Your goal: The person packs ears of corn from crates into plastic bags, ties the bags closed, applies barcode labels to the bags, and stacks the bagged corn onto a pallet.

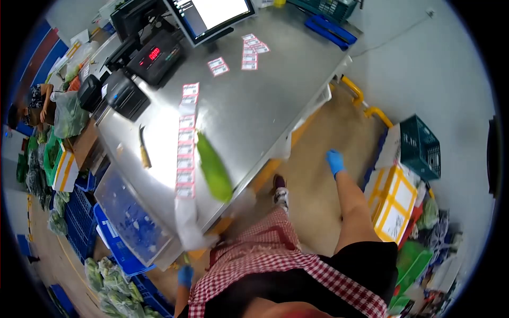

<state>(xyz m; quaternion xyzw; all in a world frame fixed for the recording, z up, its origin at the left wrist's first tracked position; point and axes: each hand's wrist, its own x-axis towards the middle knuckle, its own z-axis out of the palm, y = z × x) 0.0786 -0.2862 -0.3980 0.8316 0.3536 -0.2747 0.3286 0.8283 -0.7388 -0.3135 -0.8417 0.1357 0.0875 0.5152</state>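
My left hand (185, 276), in a blue glove, hangs low beside the table's near left corner. Its fingers seem closed around a small yellow-green thing (186, 259) whose kind I cannot make out. My right hand (334, 162), also blue-gloved, is held out over the floor right of the table, fingers apparently loose, with nothing visible in it. Neither hand touches the steel table (265, 100). On the table lies a long, smooth green vegetable (213, 168), tapering at its far end. Left of it runs a strip of red-edged labels (185, 151). A curved knife (143, 148) lies farther left.
Behind the labels stand a scale with a red display (154, 54), a black printer (125, 94) and a monitor (212, 16). Loose labels (250, 55) lie farther back. Blue crates (119, 238) and bagged vegetables (114, 286) are at left. A taped foam box (393, 204) and a green crate (420, 147) stand right.
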